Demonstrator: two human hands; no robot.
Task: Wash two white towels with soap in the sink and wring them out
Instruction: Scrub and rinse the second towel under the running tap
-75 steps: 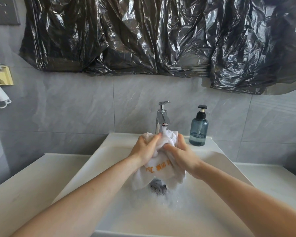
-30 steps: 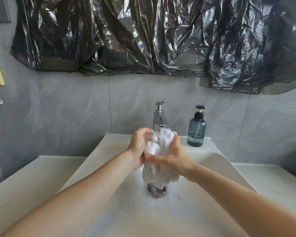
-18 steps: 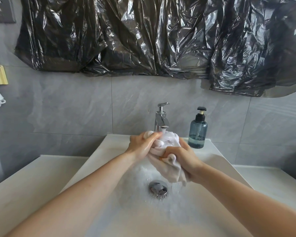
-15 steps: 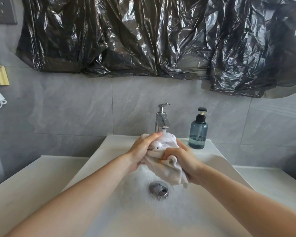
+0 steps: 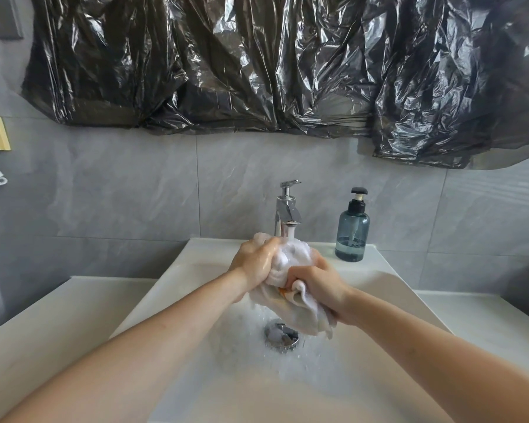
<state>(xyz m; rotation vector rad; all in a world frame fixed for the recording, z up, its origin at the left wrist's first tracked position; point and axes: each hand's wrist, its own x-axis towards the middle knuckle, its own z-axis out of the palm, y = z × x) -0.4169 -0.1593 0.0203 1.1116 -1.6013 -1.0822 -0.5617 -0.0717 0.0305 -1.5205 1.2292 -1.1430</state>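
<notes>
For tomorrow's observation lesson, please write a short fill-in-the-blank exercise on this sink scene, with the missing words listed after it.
1. Both hands, the left hand and the right hand, grip one white ____.
2. Water runs from the ____ onto the towel.
3. The soap bottle stands to the ____ of the faucet.
4. The metal drain lies at the bottom of the ____.

Missing words: towel; faucet; right; sink

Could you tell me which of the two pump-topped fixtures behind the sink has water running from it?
The chrome tap, directly above the towel; the blue soap bottle to its right stands untouched.
</notes>
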